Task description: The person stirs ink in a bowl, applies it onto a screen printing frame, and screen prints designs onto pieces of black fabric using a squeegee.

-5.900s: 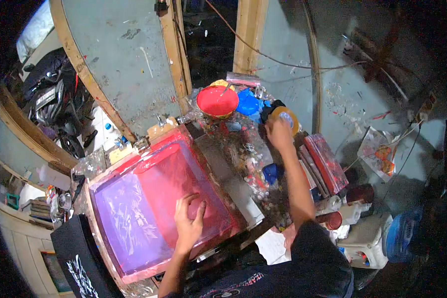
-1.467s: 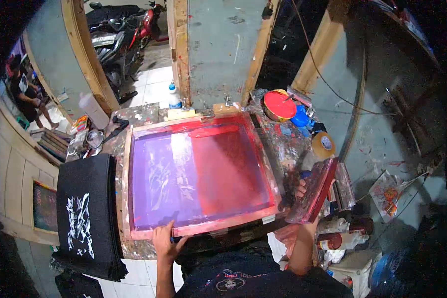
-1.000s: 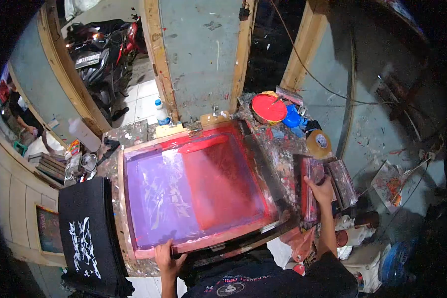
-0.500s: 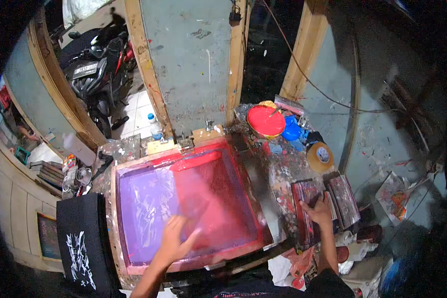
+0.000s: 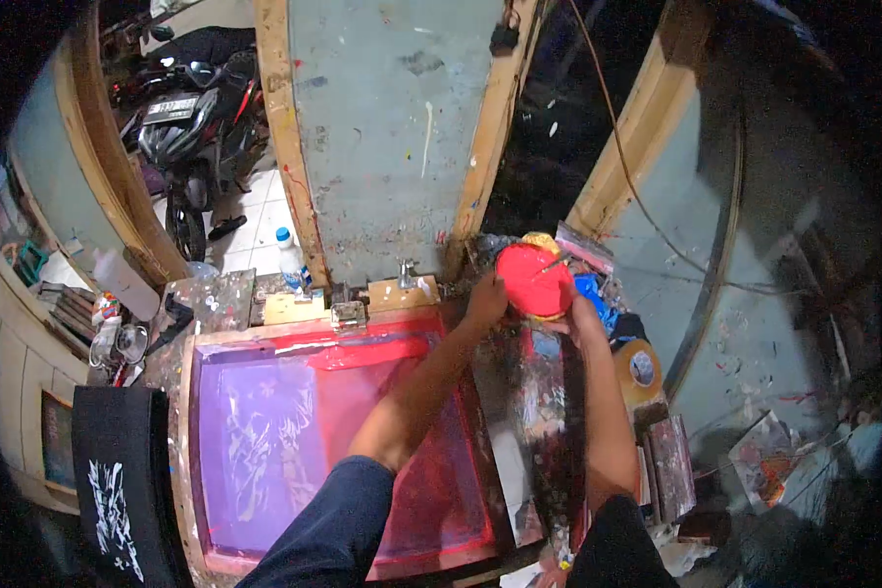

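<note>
A round tub of red ink (image 5: 531,277) stands at the back right of the bench, with a stick-like tool resting in the ink. My left hand (image 5: 487,300) is closed on the tub's left side. On its right side my right hand (image 5: 582,318) grips near the rim; its fingers are partly hidden. Under my left arm lies a screen-printing frame (image 5: 192,441), its mesh purple with a pale design on the left and smeared red on the right. Thick red ink (image 5: 372,351) runs along the mesh's far edge.
Right of the frame are a tape roll (image 5: 641,369), a blue cloth (image 5: 598,300) and an ink-stained block (image 5: 670,465). Black fabric with a white print (image 5: 118,431) hangs at the left. A blue-capped bottle (image 5: 292,261) stands behind, and a motorcycle (image 5: 186,127) beyond the doorway.
My left hand has moved from over the mesh to the ink tub. My right hand has left the stained blocks and reached the tub's other side. The view has shifted.
</note>
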Motion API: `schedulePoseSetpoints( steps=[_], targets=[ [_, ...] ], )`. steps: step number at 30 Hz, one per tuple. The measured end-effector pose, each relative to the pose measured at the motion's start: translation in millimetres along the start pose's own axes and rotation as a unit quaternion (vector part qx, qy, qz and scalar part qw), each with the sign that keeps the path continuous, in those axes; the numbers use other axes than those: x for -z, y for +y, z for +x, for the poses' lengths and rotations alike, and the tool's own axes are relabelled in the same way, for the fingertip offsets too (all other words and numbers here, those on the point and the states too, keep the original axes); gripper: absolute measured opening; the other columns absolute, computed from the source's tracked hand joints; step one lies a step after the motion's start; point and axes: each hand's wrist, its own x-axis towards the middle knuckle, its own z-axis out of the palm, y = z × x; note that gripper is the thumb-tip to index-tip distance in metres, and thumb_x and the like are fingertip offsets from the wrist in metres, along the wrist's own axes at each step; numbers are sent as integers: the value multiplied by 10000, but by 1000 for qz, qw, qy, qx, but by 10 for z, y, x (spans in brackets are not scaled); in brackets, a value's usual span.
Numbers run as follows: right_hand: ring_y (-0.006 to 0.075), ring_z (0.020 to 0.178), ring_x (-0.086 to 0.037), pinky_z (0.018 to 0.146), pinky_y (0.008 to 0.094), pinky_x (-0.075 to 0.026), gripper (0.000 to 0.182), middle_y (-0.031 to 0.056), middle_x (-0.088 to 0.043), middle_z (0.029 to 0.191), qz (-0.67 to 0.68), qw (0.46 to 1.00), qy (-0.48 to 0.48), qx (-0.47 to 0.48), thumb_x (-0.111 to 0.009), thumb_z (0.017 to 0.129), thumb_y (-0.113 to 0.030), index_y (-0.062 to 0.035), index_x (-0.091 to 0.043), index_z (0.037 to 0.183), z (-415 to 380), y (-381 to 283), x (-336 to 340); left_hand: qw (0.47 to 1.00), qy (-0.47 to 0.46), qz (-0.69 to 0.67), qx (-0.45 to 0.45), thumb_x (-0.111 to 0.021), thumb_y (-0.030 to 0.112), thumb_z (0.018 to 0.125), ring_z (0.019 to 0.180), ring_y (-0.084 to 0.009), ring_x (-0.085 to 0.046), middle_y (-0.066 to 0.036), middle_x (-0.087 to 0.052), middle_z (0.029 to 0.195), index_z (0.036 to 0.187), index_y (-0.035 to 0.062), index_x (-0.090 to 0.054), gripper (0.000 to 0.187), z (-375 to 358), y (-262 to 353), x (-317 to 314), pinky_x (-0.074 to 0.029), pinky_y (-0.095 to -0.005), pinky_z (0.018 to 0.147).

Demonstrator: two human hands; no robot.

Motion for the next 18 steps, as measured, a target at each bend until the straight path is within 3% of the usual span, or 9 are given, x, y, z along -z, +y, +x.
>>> schedulePoseSetpoints(
  steps=[2,5,8,11,14,17,18],
  targets=[
    [287,1060,-731,827,447,-636,625,142,-676,1307,39,999,-35,-3,-426,1058,-562,-91,-508,1461,75,-16,-31,999,37,6,-20,-384,370,1074,1226,-515,-571,-335,-618,1284,1319,-7,-575,489,-77,366,134,-449,-539,1047],
    [295,1087,-720,828,446,-632,650,135,-655,1347,32,999,-12,8,-436,1039,-590,-108,-497,1470,127,-54,-130,998,1,-22,51,-383,355,1078,1243,-505,-564,-329,-622,1280,1340,10,-592,481,146,205,158,-446,-525,1057],
    [300,1104,-708,841,455,-621,697,137,-635,1377,12,1000,9,-2,-449,1011,-629,-108,-493,1472,90,-166,-182,998,20,35,56,-396,357,1078,1241,-486,-580,-320,-632,1284,1350,22,-610,482,264,50,142,-449,-512,1059],
    [314,1101,-698,871,473,-600,764,153,-624,1390,9,1000,-2,-25,-467,971,-688,-120,-488,1481,129,-145,-140,997,29,-73,14,-396,415,1081,1249,-471,-586,-311,-635,1301,1359,25,-613,526,156,120,121,-448,-506,1062],
    [313,1092,-696,856,462,-603,780,159,-629,1370,32,999,-15,-33,-498,962,-687,-107,-483,1483,-20,-155,-117,996,33,-61,-50,-397,460,1085,1256,-447,-595,-300,-632,1322,1379,30,-604,561,350,-395,-16,-452,-479,1065],
    [302,1017,-700,823,453,-602,777,156,-645,1315,68,996,46,-44,-553,954,-664,-95,-474,1478,-144,-90,-23,991,-36,-64,114,-416,477,1085,1292,-421,-581,-289,-634,1333,1425,13,-557,592,135,156,312,-441,-460,1084],
    [282,903,-696,775,427,-595,727,124,-692,1176,39,997,73,2,-589,948,-651,-60,-573,1371,-290,-90,33,984,-61,-79,150,-427,476,1083,1304,-412,-576,-287,-634,1337,1440,6,-539,601,26,449,450,-438,-454,1090]
  ],
)
